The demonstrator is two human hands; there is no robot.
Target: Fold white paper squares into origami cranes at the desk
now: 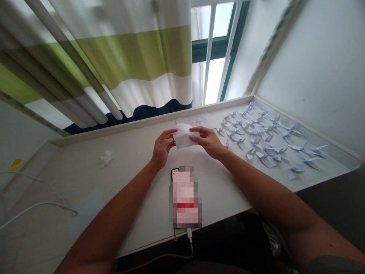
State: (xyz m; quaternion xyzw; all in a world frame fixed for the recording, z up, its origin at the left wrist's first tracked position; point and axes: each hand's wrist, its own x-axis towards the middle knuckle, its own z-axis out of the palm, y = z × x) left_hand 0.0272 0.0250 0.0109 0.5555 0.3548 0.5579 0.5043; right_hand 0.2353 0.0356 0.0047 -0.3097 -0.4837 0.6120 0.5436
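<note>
Above the middle of a white desk [85, 171] I hold a folded sheet of white paper [183, 138] between both hands. My left hand [163, 147] pinches its left edge with thumb and fingers closed. My right hand [208, 140] grips the right edge the same way. The paper is bent upward at the top. Behind it on the desk lies a flat white sheet [196, 120] with faint print.
Several folded paper cranes [265, 139] are spread over the desk's right part. A phone [185, 198] lies at the front edge with a white cable [159, 257] plugged in. A crumpled paper scrap [105, 158] lies to the left. A striped curtain [114, 64] and a window [216, 53] are behind.
</note>
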